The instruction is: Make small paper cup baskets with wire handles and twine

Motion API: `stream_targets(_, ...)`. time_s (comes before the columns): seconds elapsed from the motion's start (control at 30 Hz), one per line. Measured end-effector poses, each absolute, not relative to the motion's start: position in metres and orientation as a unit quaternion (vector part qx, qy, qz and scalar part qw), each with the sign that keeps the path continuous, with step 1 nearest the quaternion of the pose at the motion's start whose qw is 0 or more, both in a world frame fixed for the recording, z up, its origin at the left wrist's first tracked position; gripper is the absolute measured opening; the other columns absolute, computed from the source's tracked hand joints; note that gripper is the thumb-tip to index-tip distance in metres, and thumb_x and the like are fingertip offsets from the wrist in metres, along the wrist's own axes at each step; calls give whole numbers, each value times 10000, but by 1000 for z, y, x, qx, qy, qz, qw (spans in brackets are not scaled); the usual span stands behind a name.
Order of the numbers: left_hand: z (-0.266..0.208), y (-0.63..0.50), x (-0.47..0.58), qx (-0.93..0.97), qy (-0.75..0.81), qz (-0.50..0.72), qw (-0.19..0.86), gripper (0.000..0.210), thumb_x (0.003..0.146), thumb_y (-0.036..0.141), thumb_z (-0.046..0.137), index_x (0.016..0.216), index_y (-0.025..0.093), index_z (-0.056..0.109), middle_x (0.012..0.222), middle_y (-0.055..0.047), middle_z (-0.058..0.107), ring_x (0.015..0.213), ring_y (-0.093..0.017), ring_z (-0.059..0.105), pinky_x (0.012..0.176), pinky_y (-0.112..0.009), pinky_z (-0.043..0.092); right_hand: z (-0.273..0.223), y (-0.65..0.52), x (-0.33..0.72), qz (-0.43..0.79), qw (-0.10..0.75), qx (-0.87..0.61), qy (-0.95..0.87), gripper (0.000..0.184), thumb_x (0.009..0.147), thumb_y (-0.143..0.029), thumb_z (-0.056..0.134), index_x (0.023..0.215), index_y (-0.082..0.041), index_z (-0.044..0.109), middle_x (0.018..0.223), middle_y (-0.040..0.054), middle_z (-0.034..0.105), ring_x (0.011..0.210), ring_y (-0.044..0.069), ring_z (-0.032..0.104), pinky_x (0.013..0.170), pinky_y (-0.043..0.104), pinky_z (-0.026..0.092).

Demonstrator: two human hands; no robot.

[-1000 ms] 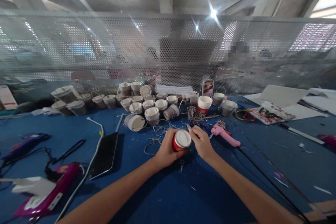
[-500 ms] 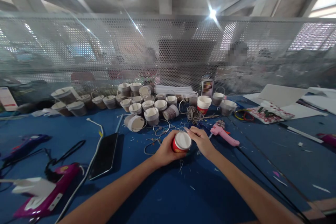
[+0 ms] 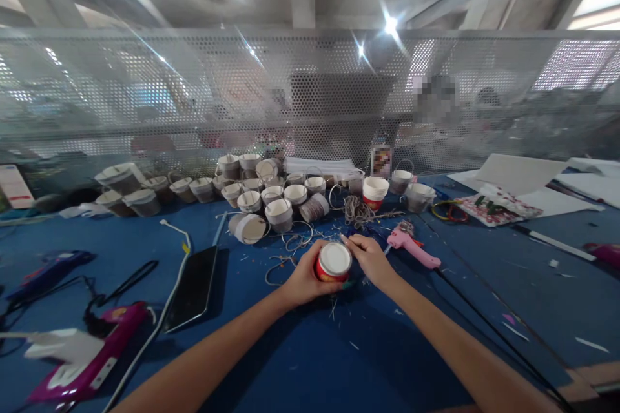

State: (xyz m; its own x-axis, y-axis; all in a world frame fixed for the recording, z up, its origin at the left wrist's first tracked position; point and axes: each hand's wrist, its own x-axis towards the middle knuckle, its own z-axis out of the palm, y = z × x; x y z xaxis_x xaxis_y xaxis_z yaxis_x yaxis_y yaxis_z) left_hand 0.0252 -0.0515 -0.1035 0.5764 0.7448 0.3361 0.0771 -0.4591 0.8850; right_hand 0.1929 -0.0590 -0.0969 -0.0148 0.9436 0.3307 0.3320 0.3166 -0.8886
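Observation:
My left hand (image 3: 305,281) is wrapped round a red paper cup (image 3: 335,261), with its round white end facing up toward me. The thumb lies along the near side of the cup, and the fingers behind it are partly hidden. Just right of the cup, my right hand (image 3: 372,262) has its fingers pressed together in a pinch close to the cup's rim. Whatever lies in that pinch is too small to make out. A pink glue gun (image 3: 414,248) rests on the table to the right of my right hand.
Many small fabric-wrapped buckets (image 3: 279,214) crowd the back of the blue table (image 3: 300,368). Near them are stacked paper cups (image 3: 374,191) and a bundle of cord (image 3: 358,211). On the left lie a phone (image 3: 192,287) and a purple power strip (image 3: 92,361). A perforated screen (image 3: 232,97) stands behind.
The cup appears turned slightly in my left hand, its white end looking a little different. Both hands stay in nearly the same place.

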Motion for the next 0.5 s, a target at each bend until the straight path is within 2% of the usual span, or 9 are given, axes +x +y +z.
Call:
stream_targets(0.13,-105,-50,27,762,316,382,417,520,555,257,728,997,166,469,919,-27,549,844,-173,525,790,-306,421,-95,-66,195,150,518,-513,-668,385,859,-340,393,515,-187,314,575,-26,324,578,112,351,569,259,302)
stream_targets(0.23,-107,-48,29,751,359,398,386,506,559,242,720,995,172,473,909,-19,556,817,-162,522,759,-297,426,-91,-75,191,20,480,-479,-734,333,849,-270,427,530,-181,390,620,-3,368,660,134,385,648,283,334)
stream_targets(0.33,-108,-48,30,754,369,407,358,478,568,230,709,981,175,476,908,-15,556,801,-151,519,740,-281,426,-90,-79,184,-39,441,-475,-761,290,839,-238,438,559,-174,478,628,10,391,663,140,383,652,292,338)
stream_targets(0.5,-108,-49,29,761,374,413,333,415,580,240,693,931,170,482,849,-2,547,752,-137,508,696,-262,420,-90,-84,178,-90,410,-481,-770,280,834,-229,441,574,-167,525,631,19,411,662,142,378,643,288,319)
